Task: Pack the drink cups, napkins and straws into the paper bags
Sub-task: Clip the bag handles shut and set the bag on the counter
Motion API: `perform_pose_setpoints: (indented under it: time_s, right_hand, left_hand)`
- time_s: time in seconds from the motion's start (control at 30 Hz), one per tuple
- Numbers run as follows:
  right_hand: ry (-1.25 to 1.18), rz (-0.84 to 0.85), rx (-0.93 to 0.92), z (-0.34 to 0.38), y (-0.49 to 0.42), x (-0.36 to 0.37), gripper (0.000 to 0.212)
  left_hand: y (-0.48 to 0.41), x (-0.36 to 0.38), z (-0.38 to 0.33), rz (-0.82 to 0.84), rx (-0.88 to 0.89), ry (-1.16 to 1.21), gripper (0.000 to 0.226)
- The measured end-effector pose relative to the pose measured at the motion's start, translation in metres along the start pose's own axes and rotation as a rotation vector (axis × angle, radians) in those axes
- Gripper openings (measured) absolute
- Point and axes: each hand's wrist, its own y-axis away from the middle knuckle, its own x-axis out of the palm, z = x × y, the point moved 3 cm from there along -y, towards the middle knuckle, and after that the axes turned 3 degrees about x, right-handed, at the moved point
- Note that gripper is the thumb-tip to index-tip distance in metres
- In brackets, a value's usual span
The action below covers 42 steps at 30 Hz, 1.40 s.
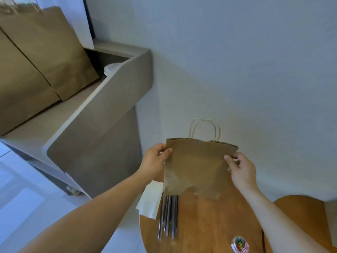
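While L hand (155, 159) & R hand (240, 168) pinch paper bag (197, 167) sides, straws (168, 216) part-hidden behind it

Dim, bluish, soft light; slight motion blur; wide-angle bending at edges.

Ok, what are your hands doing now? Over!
Left hand, right hand pinch flat paper bag sides. Straws, napkins lie on table. Nothing blocking.

Bag (198, 168) brown, tan handles (204, 130). Napkin (150, 199) white, straws (168, 216) dark grey. Table (209, 225) orange-brown wood; clips (240, 244) multicoloured.
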Motion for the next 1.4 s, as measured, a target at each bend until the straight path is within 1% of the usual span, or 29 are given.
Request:
perform_pose_setpoints:
  time_s: [0.13, 0.27, 0.3, 0.43, 0.53, 0.67, 0.77, 1.0, 1.13, 1.2, 1.3, 1.4]
  right_hand:
    - [-0.109, -0.102, -0.109, 0.079, -0.007, 0.002, 0.017]
    - [-0.209, -0.135, -0.237, 0.156, -0.02, -0.007, 0.011]
    - [-0.243, -0.133, -0.273, 0.176, -0.025, -0.01, 0.007]
    - [-0.354, -0.115, -0.394, 0.256, -0.04, -0.018, 0.014]
    - [-0.415, -0.089, -0.485, 0.311, -0.052, -0.018, 0.015]
    - [-0.499, -0.023, -0.586, 0.374, -0.063, -0.001, 0.008]
    - [-0.549, 0.05, -0.638, 0.418, -0.064, 0.026, 0.01]
    - [-0.614, 0.247, -0.704, 0.505, -0.062, 0.115, 0.004]
    - [-0.559, 0.309, -0.717, 0.532, -0.065, 0.179, 0.013]
    - [-0.48, 0.38, -0.682, 0.53, -0.073, 0.213, 0.009]
    - [-0.354, 0.476, -0.615, 0.517, -0.091, 0.267, 0.012]
    - [-0.255, 0.514, -0.549, 0.502, -0.112, 0.31, 0.014]
  left_hand:
    - [-0.003, -0.043, -0.059, -0.118, 0.159, 0.083, 0.011]
    - [0.0, -0.081, -0.122, -0.197, 0.289, 0.076, 0.011]
    - [0.001, -0.091, -0.137, -0.223, 0.319, 0.072, 0.01]
    - [0.009, -0.125, -0.194, -0.353, 0.43, 0.085, 0.009]
    - [0.013, -0.15, -0.233, -0.455, 0.49, 0.096, 0.014]
    - [0.017, -0.195, -0.273, -0.63, 0.55, -0.049, 0.016]
    - [0.025, -0.237, -0.293, -0.737, 0.6, -0.102, 0.016]
    - [0.03, -0.331, -0.3, -0.946, 0.557, -0.215, 0.014]
    - [0.023, -0.373, -0.28, -1.022, 0.492, -0.278, 0.016]
    - [0.016, -0.384, -0.262, -1.009, 0.463, -0.324, 0.017]
    - [-0.007, -0.399, -0.225, -0.96, 0.401, -0.376, 0.019]
    - [-0.038, -0.406, -0.186, -0.898, 0.307, -0.404, 0.021]
